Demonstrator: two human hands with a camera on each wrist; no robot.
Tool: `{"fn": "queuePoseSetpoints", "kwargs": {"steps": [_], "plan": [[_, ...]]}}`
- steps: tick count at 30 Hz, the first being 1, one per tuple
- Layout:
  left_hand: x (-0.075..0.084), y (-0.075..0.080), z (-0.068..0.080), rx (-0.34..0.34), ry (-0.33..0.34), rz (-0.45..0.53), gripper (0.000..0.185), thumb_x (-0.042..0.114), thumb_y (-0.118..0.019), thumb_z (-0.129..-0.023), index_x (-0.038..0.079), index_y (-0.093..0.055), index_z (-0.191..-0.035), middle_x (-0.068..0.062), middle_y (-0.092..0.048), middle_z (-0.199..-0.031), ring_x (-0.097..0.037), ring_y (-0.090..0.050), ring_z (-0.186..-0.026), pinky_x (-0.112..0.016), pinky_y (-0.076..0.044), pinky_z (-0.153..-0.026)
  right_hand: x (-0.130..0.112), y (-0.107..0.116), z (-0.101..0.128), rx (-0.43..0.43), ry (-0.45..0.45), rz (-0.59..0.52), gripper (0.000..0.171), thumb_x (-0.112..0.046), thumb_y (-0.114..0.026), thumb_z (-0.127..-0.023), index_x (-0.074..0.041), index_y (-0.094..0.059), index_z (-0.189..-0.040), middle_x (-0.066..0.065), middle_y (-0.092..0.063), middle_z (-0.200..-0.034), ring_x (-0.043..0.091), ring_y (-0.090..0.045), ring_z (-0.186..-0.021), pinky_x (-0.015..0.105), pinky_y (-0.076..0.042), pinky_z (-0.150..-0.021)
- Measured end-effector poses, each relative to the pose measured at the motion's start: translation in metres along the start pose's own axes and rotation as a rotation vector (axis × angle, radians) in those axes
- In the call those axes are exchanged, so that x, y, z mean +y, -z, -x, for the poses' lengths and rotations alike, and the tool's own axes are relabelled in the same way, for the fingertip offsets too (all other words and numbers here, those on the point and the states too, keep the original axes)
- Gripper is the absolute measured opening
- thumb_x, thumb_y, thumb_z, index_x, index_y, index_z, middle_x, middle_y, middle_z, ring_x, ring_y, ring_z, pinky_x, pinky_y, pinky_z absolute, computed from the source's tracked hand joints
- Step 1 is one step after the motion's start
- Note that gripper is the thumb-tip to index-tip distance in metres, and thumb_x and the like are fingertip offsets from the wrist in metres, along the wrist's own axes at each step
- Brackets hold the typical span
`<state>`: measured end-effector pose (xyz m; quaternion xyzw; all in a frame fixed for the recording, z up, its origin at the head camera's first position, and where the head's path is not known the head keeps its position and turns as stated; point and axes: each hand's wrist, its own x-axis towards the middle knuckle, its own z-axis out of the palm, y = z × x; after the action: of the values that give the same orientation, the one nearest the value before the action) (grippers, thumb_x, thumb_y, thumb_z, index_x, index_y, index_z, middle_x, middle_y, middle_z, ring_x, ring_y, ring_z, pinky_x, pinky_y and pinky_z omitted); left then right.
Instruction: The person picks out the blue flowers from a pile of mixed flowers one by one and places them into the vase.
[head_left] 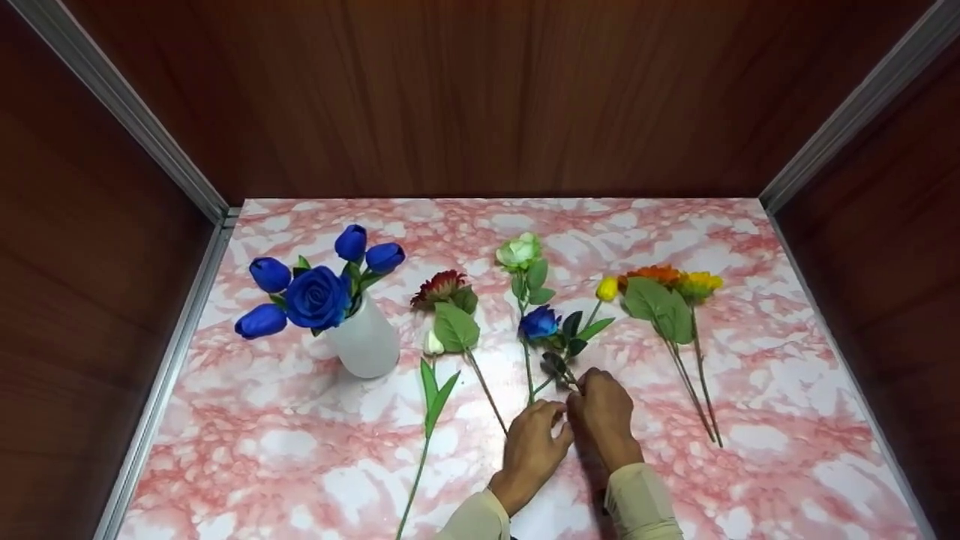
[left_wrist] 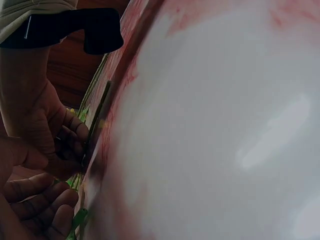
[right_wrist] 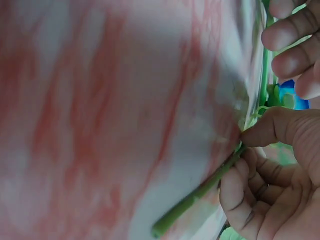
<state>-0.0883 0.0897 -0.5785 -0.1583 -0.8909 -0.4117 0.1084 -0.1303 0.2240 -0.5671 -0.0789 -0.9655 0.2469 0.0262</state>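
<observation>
My right hand (head_left: 604, 416) pinches the green stem (right_wrist: 192, 197) of a small blue rose (head_left: 540, 322) with dark leaves, between thumb and curled fingers. The stem's cut end sticks out toward the viewer in the right wrist view. Close beside it, my left hand (head_left: 534, 442) has loosely bent fingers and appears to hold nothing. A yellow tulip (head_left: 607, 289) lies with its stem crossing under the blue rose's leaves. Beyond the left hand runs the stem of a pale green flower (head_left: 519, 251), its lower end hidden by that hand.
A white vase (head_left: 367, 341) at the left holds a large blue rose (head_left: 316, 298) and several blue tulips. Between vase and hands lie a dark red flower (head_left: 441, 287) and a white tulip (head_left: 433, 343). Orange (head_left: 651, 274) and yellow flowers (head_left: 699, 285) lie right. Wooden walls enclose the table.
</observation>
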Motion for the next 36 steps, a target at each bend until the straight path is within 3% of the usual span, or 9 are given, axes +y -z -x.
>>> {"fn": "queuePoseSetpoints", "kwargs": {"steps": [6,14,19,24,31,36], "plan": [[0.0,0.001,0.001,-0.018,0.019,-0.004,0.018,0.014,-0.072,-0.08,0.009,-0.073,-0.097,0.003,-0.06,-0.077,-0.005,-0.053,-0.069,-0.019,-0.045,-0.062,-0.002,-0.002,0.001,-0.004,0.0,-0.03,0.012,-0.007,-0.07,-0.07,-0.004,-0.062,-0.079,0.009,-0.061,-0.075,0.032,-0.062,-0.072,0.049,-0.048,-0.064],[0.001,0.003,0.0,-0.037,0.02,-0.021,0.013,0.015,-0.072,-0.081,0.011,-0.073,-0.093,0.003,-0.059,-0.075,-0.003,-0.05,-0.065,-0.018,-0.042,-0.06,-0.006,0.0,0.002,-0.018,-0.008,-0.186,0.006,-0.008,-0.068,-0.071,-0.004,-0.065,-0.074,0.0,-0.06,-0.066,0.022,-0.057,-0.065,0.039,-0.046,-0.062],[0.004,0.007,0.0,-0.057,0.069,-0.017,0.015,0.019,-0.072,-0.082,0.012,-0.074,-0.095,0.004,-0.061,-0.076,-0.002,-0.05,-0.066,-0.019,-0.043,-0.06,-0.012,0.011,-0.001,-0.101,-0.061,-0.35,0.004,-0.004,-0.063,-0.075,-0.001,-0.065,-0.075,0.0,-0.058,-0.064,0.016,-0.053,-0.063,0.03,-0.044,-0.062],[0.009,0.01,-0.002,-0.052,0.112,0.03,0.018,0.021,-0.074,-0.083,0.012,-0.073,-0.098,0.005,-0.063,-0.076,-0.004,-0.056,-0.067,-0.02,-0.045,-0.059,-0.019,0.027,-0.003,-0.151,-0.143,-0.547,0.009,0.005,-0.058,-0.078,0.004,-0.066,-0.081,0.004,-0.06,-0.066,0.015,-0.056,-0.057,0.026,-0.046,-0.054],[0.01,0.018,-0.007,-0.012,0.062,0.052,0.019,0.011,-0.076,-0.081,0.011,-0.073,-0.1,0.007,-0.067,-0.076,-0.003,-0.06,-0.066,-0.021,-0.047,-0.057,-0.027,0.042,-0.003,-0.143,-0.177,-0.886,0.008,0.01,-0.058,-0.079,0.01,-0.062,-0.086,0.01,-0.061,-0.068,0.019,-0.062,-0.058,0.031,-0.053,-0.055],[0.008,0.023,-0.008,0.029,0.036,0.073,0.013,0.009,-0.075,-0.081,0.012,-0.074,-0.094,0.007,-0.068,-0.072,-0.002,-0.06,-0.063,-0.021,-0.047,-0.056,-0.034,0.05,-0.003,-0.116,-0.212,-1.011,0.013,0.009,-0.061,-0.081,0.014,-0.062,-0.093,0.013,-0.065,-0.075,0.021,-0.065,-0.064,0.034,-0.056,-0.061]]}}
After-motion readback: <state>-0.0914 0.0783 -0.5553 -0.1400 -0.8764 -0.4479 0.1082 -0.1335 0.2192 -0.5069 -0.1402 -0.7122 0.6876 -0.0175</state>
